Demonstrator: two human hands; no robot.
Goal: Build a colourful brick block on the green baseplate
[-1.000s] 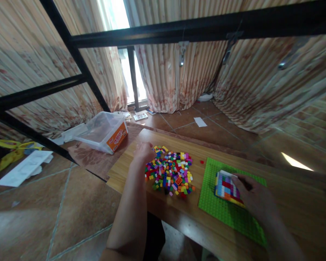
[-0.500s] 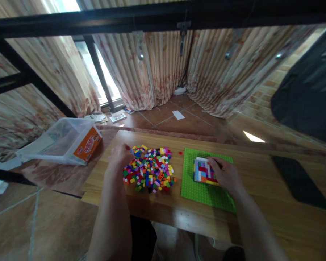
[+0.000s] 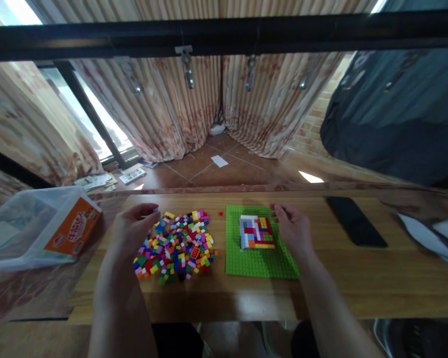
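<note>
Over the far left edge of a heap of small colourful toy bricks (image 3: 179, 243) is my left hand (image 3: 132, 228). Its thumb and forefinger are pinched together, with a bluish spot at the tips that looks like a small brick. A flat block of joined bricks (image 3: 257, 232), in rows of several colours with a white strip along its far edge, rests on a green baseplate (image 3: 235, 263). My right hand (image 3: 294, 229) hovers at the block's right side, its curled fingers a little apart. I see nothing clearly held in it.
A single red brick (image 3: 220, 214) lies between heap and baseplate on the wooden table (image 3: 224, 298). A dark phone-like slab (image 3: 356, 221) lies to the right. At the left stands a clear plastic box (image 3: 26, 219) with an orange label. A black rail (image 3: 224, 37) crosses above.
My right hand has come off the brick block and sits just to its right. My left hand stays by the heap's far left edge. The view has turned to the right.
</note>
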